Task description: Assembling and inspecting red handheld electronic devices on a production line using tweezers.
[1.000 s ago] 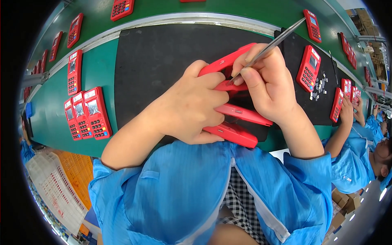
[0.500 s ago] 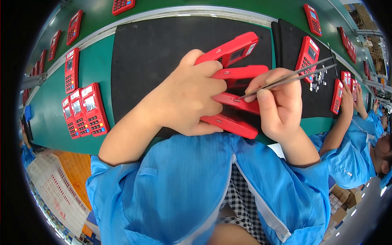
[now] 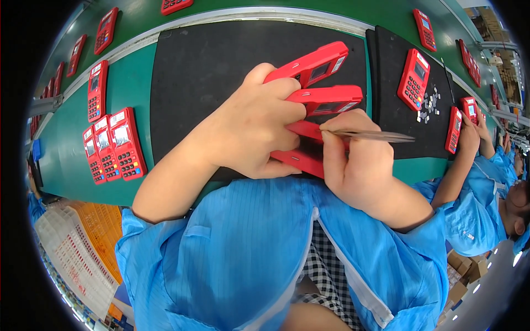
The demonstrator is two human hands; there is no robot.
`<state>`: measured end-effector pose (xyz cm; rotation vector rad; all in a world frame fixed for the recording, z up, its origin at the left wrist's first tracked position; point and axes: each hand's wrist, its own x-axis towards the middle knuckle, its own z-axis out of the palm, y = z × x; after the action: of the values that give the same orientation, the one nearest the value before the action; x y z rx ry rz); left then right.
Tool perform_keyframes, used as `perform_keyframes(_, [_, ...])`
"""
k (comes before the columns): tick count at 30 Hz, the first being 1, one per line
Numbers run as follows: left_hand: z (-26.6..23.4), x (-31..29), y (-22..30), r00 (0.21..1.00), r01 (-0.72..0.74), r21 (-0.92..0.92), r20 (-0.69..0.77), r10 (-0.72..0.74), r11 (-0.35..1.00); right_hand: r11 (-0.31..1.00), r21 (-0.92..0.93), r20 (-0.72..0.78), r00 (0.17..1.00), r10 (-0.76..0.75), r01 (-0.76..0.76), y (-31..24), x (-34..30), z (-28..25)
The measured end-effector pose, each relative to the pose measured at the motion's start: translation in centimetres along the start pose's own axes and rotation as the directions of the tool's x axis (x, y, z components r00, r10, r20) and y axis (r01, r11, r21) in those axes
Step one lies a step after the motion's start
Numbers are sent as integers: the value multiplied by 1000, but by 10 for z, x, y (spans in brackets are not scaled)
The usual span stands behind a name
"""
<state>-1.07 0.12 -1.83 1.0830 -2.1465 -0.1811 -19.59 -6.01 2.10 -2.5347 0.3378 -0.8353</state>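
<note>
My left hand [image 3: 259,124] is closed round several red handheld card terminals, spread like a fan between its fingers. The farthest terminal [image 3: 317,63] and the one below it [image 3: 331,99] show their small screens and side edges. Two nearer terminals [image 3: 301,160] are partly covered by my right hand [image 3: 359,160]. That hand pinches a pair of metal tweezers [image 3: 381,135], held nearly level. The tweezer tips are at the side edge of the third terminal, close to my thumb and fingertip; whether they grip a small piece cannot be made out.
A black mat [image 3: 193,71] lies under my hands. On a second mat at right are a red terminal [image 3: 414,80], scattered small silvery pieces [image 3: 428,106] and a thin dark rod [image 3: 448,80]. More terminals [image 3: 127,143] stand left. Beyond runs a green belt [image 3: 232,10]; a co-worker's hand [image 3: 469,135] is at right.
My right hand has moved left and slightly down, and the tweezers have swung from slanting upward to nearly level. My left hand keeps its hold. Terminals on the far belt have shifted right.
</note>
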Motion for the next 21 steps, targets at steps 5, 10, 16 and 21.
perform_keyframes(5, [3, -2, 1, 1000, 9, -12, -27, -9, 1000, 989, 56, 100, 986, 131, -137, 5, 3, -9])
perform_keyframes(10, [2, -2, -1, 1000, 10, -10, 7, -10, 1000, 834, 496, -10, 959, 284, -242, -5, -18, -1])
perform_keyframes(16, [-2, 0, -1, 998, 38, -2, 52, -38, 999, 847, 469, -33, 954, 298, -249, -11, -20, 12])
perform_keyframes(21, [-3, -1, 1, 993, 67, -8, 100, -65, 998, 851, 453, -7, 954, 300, -264, -14, -20, 13])
